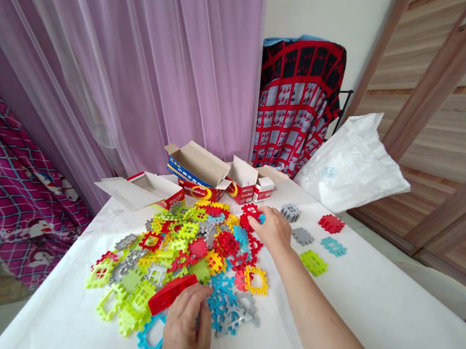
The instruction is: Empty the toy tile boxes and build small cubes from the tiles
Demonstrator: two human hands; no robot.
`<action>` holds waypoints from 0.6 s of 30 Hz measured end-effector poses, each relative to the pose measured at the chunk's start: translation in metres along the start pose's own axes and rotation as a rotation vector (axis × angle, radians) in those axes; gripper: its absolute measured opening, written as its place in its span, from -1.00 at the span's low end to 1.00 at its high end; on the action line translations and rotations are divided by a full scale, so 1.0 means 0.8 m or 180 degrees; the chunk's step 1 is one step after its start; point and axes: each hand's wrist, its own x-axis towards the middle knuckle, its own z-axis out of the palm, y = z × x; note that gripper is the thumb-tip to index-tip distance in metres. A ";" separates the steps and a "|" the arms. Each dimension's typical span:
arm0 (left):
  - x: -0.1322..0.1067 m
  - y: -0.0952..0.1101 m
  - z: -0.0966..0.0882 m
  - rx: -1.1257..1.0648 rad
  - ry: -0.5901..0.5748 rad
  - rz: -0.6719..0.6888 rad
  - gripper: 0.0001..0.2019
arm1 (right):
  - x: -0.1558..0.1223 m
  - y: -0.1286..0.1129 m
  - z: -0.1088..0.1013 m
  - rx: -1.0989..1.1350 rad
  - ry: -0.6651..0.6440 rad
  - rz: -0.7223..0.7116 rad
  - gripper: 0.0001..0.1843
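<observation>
A heap of plastic interlocking building pieces (188, 231) in red, green, yellow, blue and grey lies on the white-covered table. My right hand (274, 227) is at the heap's right side, thumb and fingers closed around a small blue interlocking piece (262, 218), mostly hidden. Red window-shaped pieces (249, 212) lie right beside its fingertips. My left hand (186, 325) is at the front of the heap, fingers loosely bent and apart from the thumb. A long red piece (172, 294) tilts just behind its knuckles, and a blue frame piece (152, 339) is to its left.
Open cardboard boxes (203, 167) stand behind the heap, with a small red-and-white box (263, 187). Right of my right arm lie separate pieces: grey (303, 236), green (313, 262), blue (334, 246) and red (331, 223). A white plastic bag (349, 167) overhangs the right edge.
</observation>
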 end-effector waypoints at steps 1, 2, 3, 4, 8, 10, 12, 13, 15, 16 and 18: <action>-0.001 -0.001 0.000 -0.0008 -0.0008 0.0000 -0.83 | 0.000 0.000 0.004 -0.0011 0.0038 -0.0048 -0.63; -0.001 -0.001 0.000 -0.0009 -0.0019 -0.0001 -0.83 | -0.001 0.001 0.008 -0.0027 0.0060 -0.0084 -0.63; -0.001 -0.002 0.000 -0.0007 -0.0030 -0.0003 -0.83 | -0.003 0.001 0.010 -0.0053 0.0074 -0.0107 -0.62; -0.002 -0.002 0.000 -0.0003 -0.0039 -0.0004 -0.83 | -0.004 0.001 0.011 -0.0086 0.0085 -0.0125 -0.62; -0.002 -0.002 0.001 -0.0007 -0.0073 -0.0015 -0.83 | -0.008 0.003 0.014 -0.0195 0.0138 -0.0168 -0.57; -0.002 -0.002 0.001 -0.0012 -0.0063 -0.0015 -0.83 | -0.008 0.004 0.015 -0.0211 0.0123 -0.0182 -0.56; -0.002 -0.002 0.001 -0.0010 -0.0040 -0.0016 -0.83 | -0.008 0.006 0.015 -0.0217 0.0076 -0.0173 -0.57; -0.001 -0.002 0.001 -0.0007 -0.0029 -0.0020 -0.83 | -0.008 0.006 0.014 -0.0217 0.0047 -0.0163 -0.58; -0.001 -0.001 0.000 -0.0003 0.0002 -0.0017 -0.82 | -0.008 0.007 0.014 -0.0220 0.0003 -0.0140 -0.59; -0.001 -0.001 0.000 -0.0006 0.0008 -0.0020 -0.82 | -0.009 0.007 0.013 -0.0226 -0.0007 -0.0136 -0.59; 0.000 -0.001 -0.001 -0.0026 0.0012 -0.0030 -0.82 | -0.009 0.006 0.012 -0.0245 -0.0017 -0.0142 -0.57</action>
